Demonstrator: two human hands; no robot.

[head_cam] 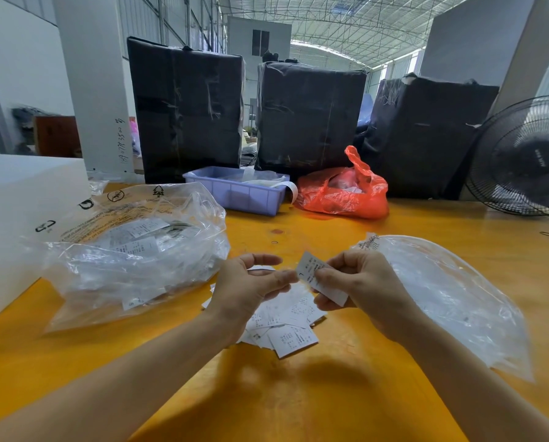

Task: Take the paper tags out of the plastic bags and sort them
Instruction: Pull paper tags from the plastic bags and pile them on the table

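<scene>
My right hand [359,288] pinches a small white paper tag [311,269] just above the yellow table [330,393]. My left hand [251,285] is beside it, palm up, fingers loosely bent; its fingertips reach the tag's left edge. Below both hands lies a loose pile of white tags [286,327]. A heap of clear plastic bags [133,250] with tags inside sits to the left. A flat clear bag [451,298] lies to the right, behind my right hand.
A lilac plastic bin [235,193] and a red plastic bag [343,189] stand at the table's far side, before three black wrapped parcels [308,113]. A white block [18,212] fills the left edge. A black fan [528,154] stands at the right.
</scene>
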